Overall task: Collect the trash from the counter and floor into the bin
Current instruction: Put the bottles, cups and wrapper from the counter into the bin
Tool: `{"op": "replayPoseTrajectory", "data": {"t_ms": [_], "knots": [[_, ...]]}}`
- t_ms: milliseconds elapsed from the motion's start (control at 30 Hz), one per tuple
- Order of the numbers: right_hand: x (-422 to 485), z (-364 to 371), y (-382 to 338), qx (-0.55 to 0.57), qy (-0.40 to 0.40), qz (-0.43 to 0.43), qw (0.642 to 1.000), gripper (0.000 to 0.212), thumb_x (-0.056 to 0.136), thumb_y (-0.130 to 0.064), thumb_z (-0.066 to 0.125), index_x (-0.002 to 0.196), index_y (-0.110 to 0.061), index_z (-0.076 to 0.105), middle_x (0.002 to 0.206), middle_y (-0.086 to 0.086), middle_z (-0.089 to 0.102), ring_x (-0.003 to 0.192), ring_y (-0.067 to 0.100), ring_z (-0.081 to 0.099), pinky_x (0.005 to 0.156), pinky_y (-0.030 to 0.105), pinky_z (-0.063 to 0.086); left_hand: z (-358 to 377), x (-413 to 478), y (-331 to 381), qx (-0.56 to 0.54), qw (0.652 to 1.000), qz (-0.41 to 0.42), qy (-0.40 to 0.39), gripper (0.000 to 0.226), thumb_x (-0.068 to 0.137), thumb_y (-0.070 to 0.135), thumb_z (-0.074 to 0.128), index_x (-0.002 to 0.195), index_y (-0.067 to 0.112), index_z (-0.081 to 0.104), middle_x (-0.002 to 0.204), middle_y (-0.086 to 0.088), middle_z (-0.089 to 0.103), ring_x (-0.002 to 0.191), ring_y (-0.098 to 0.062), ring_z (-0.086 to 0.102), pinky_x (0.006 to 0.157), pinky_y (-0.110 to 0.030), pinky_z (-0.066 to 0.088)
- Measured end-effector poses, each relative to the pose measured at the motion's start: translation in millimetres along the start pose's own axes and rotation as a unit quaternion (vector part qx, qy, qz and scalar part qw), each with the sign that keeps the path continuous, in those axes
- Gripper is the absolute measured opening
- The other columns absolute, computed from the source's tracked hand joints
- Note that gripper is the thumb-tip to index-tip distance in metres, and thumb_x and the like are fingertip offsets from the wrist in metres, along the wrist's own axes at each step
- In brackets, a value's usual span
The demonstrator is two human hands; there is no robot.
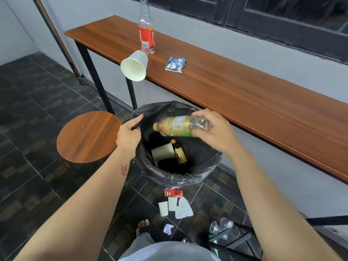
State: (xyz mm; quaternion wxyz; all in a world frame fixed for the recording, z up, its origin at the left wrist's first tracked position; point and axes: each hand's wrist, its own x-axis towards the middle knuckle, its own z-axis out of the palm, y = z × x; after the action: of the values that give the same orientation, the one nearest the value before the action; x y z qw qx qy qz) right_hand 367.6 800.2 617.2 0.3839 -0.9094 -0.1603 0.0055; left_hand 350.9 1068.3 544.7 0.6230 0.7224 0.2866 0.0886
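Over the bin [180,178], from the head view: right hand [214,132] with fingers closed around the base end of a plastic bottle [175,126], bottle held roughly level, cap end pointing left, directly above the open mouth. Left hand [129,135] pinching the black liner [207,162] at the bin's left rim, fingers curled tight on the plastic. Down inside: a paper cup [162,151] on its side, touching a small brown bottle [178,152].

On the long wooden counter [244,95] behind: an upright clear bottle with a red label [146,34], a white paper cup [134,65] tipped over at the front edge, a blue packet [175,64] lying flat to the right.

On the tiled floor [37,110] just in front of the bin: a red carton [173,193], two small white cups [167,205], crumpled white paper [183,209], another crumpled scrap [168,228], clear plastic cups [222,226] further right. Round wooden stool [88,136] beside the bin, left.
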Motion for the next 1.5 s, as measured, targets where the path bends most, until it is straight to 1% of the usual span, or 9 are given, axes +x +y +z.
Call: {"op": "replayPoseTrajectory", "data": {"t_ms": [167,333,467,600,833,1033,1167,1367,1500], "knots": [[-1,61,25,-0.107,-0.151,0.019,0.983,0.050,0.085,-0.034,0.068,0.130,-0.046,0.049,0.133,-0.011,0.043,0.123,0.019,0.044,0.103,0.038,0.040,0,-10,8,0.024,0.999,0.023,-0.027,0.050,0.098,0.000,0.049,0.122,0.041,0.067,0.134,0.011,0.058,0.079,-0.002,0.056,0.064,-0.011,0.041],[-1,80,29,-0.160,-0.182,0.002,0.970,0.060,0.090,-0.033,0.066,0.143,-0.040,0.039,0.146,-0.012,0.034,0.132,0.018,0.036,0.106,0.038,0.039,-8,-13,1,0.022,0.999,0.004,-0.025,0.050,0.098,-0.001,0.048,0.123,0.039,0.067,0.138,0.007,0.057,0.076,-0.004,0.057,0.060,-0.013,0.043],[2,84,27,-0.247,-0.201,-0.014,0.948,0.071,0.092,-0.043,0.062,0.152,-0.037,0.025,0.164,-0.003,0.013,0.150,0.019,0.011,0.120,0.039,0.015,-15,-10,-5,0.003,1.000,-0.011,-0.014,0.050,0.098,-0.003,0.048,0.124,0.036,0.066,0.133,0.009,0.058,0.069,-0.002,0.052,0.060,-0.011,0.039],[5,88,27,-0.325,-0.175,-0.045,0.928,0.076,0.092,-0.051,0.058,0.155,-0.032,0.021,0.165,0.000,0.005,0.152,0.020,0.001,0.123,0.040,0.003,-22,-5,1,0.007,1.000,-0.020,0.004,0.051,0.099,-0.003,0.047,0.127,0.035,0.064,0.118,0.015,0.055,0.064,-0.001,0.043,0.058,-0.011,0.036],[18,91,11,-0.310,-0.138,-0.092,0.936,0.065,0.098,-0.052,0.047,0.155,-0.027,0.026,0.164,-0.003,0.016,0.151,0.015,0.008,0.121,0.031,0.000,-30,9,11,-0.002,1.000,-0.006,0.015,0.054,0.097,-0.004,0.047,0.128,0.038,0.063,0.132,0.006,0.059,0.069,-0.004,0.050,0.064,-0.015,0.042],[47,81,-24,-0.240,0.086,-0.151,0.955,0.047,0.099,-0.040,0.048,0.141,-0.017,0.052,0.151,0.001,0.044,0.145,0.020,0.029,0.120,0.035,0.015,-39,21,16,0.003,0.999,-0.016,0.032,0.056,0.097,-0.005,0.044,0.130,0.036,0.062,0.143,0.003,0.052,0.065,-0.002,0.048,0.055,-0.009,0.037],[84,71,-44,-0.218,0.197,-0.148,0.944,0.050,0.097,-0.040,0.052,0.139,-0.014,0.053,0.150,0.005,0.045,0.142,0.023,0.033,0.117,0.037,0.022,-38,30,23,0.061,0.998,0.001,0.018,0.052,0.100,0.002,0.043,0.131,0.040,0.060,0.137,0.005,0.056,0.059,-0.005,0.045,0.054,-0.017,0.041],[162,65,-55,-0.301,0.079,-0.014,0.950,0.093,0.086,-0.070,0.051,0.155,-0.018,0.018,0.164,0.008,0.013,0.151,0.026,0.009,0.121,0.042,0.012,-38,49,26,0.133,0.991,0.000,0.013,0.048,0.101,0.009,0.043,0.128,0.045,0.060,0.116,0.012,0.060,0.059,-0.007,0.049,0.055,-0.020,0.043],[197,66,-59,-0.323,0.025,0.040,0.945,0.103,0.079,-0.081,0.045,0.157,-0.023,0.010,0.165,0.006,0.002,0.152,0.026,-0.003,0.122,0.045,0.003,-38,61,24,0.131,0.991,-0.005,0.005,0.048,0.100,0.007,0.046,0.128,0.042,0.061,0.112,0.015,0.055,0.058,-0.005,0.047,0.056,-0.022,0.043]]}}
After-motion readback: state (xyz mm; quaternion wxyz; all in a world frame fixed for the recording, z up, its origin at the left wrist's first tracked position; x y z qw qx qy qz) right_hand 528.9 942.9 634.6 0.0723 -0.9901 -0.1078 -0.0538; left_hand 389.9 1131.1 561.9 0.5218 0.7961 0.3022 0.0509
